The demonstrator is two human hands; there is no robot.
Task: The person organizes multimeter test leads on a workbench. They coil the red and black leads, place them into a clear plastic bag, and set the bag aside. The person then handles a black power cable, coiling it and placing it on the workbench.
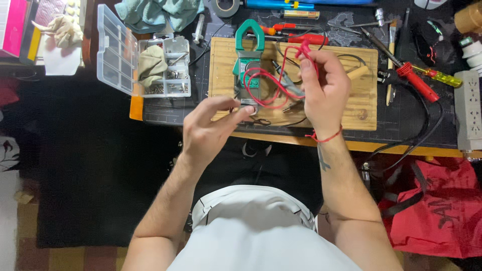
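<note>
Red test lead looped over a green clamp meter on a wooden board, its probe end pinched in the right hand, fingers closed around it above the board. Left hand at the board's near edge, fingers loosely apart, thumb and forefinger nearly meeting, holding nothing visible. Clear plastic parts organiser open to the left; red-handled soldering iron and white power strip to the right.

Right hand gripping red probe above clamp meter
</note>
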